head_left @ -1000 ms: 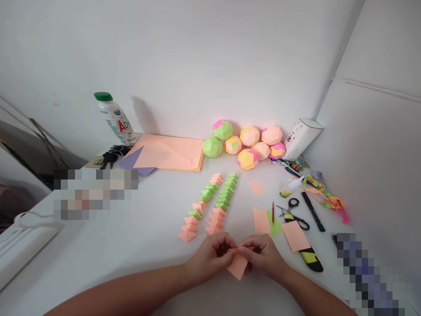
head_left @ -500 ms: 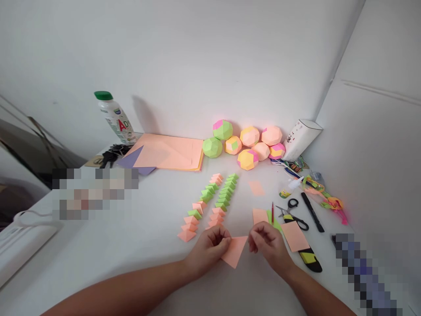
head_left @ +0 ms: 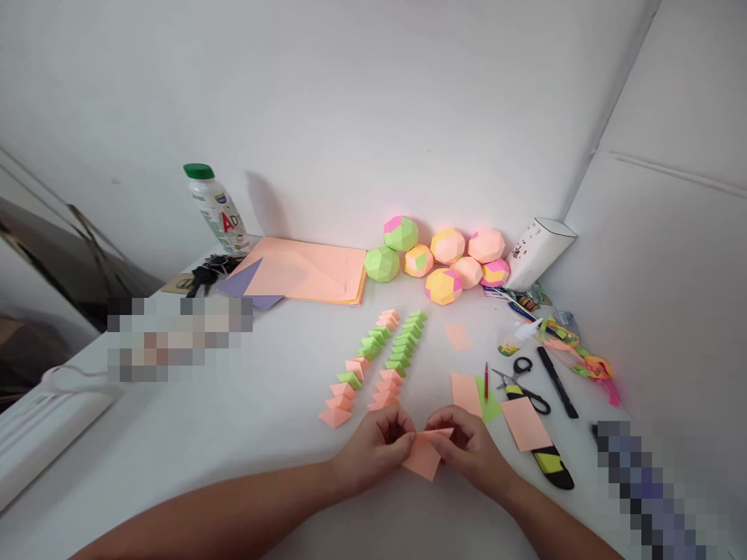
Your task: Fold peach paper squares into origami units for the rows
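Observation:
A small peach piece of paper is held between both hands near the front of the table. My left hand pinches its left side, thumb on top. On the other side my right hand has its thumb on the paper's face and its fingers behind, so it is closed on the sheet too. The upper edge looks folded over. Just beyond lie two rows of folded paper units, a peach and green row on the left and a mostly green row beside it.
Faceted paper balls sit against the wall, right of a peach paper stack and a bottle. To the right are scissors, a utility knife, a black pen, a glue bottle and a peach sheet.
My right hand has moved left and taken hold of the peach paper, which it was barely beside before. The paper's top edge now looks bent over. The camera view has shifted slightly.

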### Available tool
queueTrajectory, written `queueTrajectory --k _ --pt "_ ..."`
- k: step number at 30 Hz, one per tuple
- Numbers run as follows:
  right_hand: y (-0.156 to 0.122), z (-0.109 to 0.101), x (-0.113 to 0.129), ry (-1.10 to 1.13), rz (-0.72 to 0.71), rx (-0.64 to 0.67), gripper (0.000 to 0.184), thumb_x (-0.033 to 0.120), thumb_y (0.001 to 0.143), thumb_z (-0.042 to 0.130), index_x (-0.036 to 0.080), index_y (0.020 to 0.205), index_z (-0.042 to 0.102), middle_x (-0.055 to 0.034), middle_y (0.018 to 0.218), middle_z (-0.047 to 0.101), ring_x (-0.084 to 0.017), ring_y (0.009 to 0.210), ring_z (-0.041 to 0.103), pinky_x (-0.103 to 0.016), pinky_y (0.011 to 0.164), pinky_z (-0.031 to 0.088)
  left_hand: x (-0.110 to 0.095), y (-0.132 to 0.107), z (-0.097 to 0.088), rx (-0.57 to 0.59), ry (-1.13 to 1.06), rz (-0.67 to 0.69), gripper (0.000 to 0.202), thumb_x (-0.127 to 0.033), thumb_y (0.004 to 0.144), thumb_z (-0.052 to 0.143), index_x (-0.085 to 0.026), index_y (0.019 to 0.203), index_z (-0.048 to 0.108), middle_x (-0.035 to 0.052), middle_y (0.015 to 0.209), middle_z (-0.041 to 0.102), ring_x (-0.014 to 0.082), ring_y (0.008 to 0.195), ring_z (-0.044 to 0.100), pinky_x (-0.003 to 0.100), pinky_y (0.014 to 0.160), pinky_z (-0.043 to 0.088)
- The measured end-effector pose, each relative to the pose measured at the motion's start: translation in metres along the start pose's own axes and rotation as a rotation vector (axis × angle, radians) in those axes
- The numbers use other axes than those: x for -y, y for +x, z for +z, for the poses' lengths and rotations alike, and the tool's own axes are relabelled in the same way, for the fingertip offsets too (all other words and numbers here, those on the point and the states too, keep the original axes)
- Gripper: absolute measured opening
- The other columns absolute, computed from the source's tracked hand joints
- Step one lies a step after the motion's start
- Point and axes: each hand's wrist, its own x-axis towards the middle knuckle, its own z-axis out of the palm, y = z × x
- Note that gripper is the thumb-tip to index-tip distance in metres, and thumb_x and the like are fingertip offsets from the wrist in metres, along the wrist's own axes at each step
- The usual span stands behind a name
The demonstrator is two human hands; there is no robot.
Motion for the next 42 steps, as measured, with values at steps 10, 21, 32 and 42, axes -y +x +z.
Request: queueTrajectory --k 10,21,32,42 --pt "-0.004 0.003 0.004 -0.101 -0.009 -0.034 0.010 0.018 0.068 0.058 0.017 0.060 0.054 0.0012 0.056 0.053 -0.012 0.052 0.049 -0.022 0.049 0.039 0.005 0.000 0.002 0.039 0.082 0.015 0.012 -0.018 0.070 0.060 -0.016 0.064 0.049 -0.0051 0.057 0.046 0.0068 0.049 0.038 0.020 0.047 0.028" --pt "-0.002 0.006 0.003 0.075 0.039 0.043 0.033 0.046 0.081 0.059 0.015 0.074 0.056 0.0000 0.063 0.055 -0.012 0.056 0.049 -0.023 0.052 0.038 0.006 0.003 0.002 0.029 -0.154 0.025 0.035 -0.053 0.084 0.050 -0.020 0.076 0.040 -0.0074 0.045 0.051 0.0077 0.037 0.043 0.018 0.040 0.030" --pt "-0.003 0.006 -0.008 0.220 0.172 0.030 0.039 0.051 0.074 0.065 0.016 0.066 0.048 0.0037 0.053 0.049 -0.009 0.044 0.049 -0.020 0.043 0.039 0.006 0.000 0.001 0.122 -0.133 0.037 0.030 -0.042 0.078 0.063 -0.018 0.082 0.046 -0.0057 0.061 0.049 0.0068 0.049 0.048 0.018 0.043 0.035" --pt "0.002 0.002 -0.008 0.207 0.147 -0.016 0.038 0.050 0.078 0.063 0.017 0.067 0.047 0.0060 0.054 0.044 -0.008 0.045 0.047 -0.019 0.044 0.041 0.005 0.003 -0.001 0.106 -0.090 -0.011 0.032 -0.046 0.080 0.060 -0.018 0.081 0.045 -0.0084 0.053 0.051 0.0030 0.035 0.041 0.015 0.035 0.030"
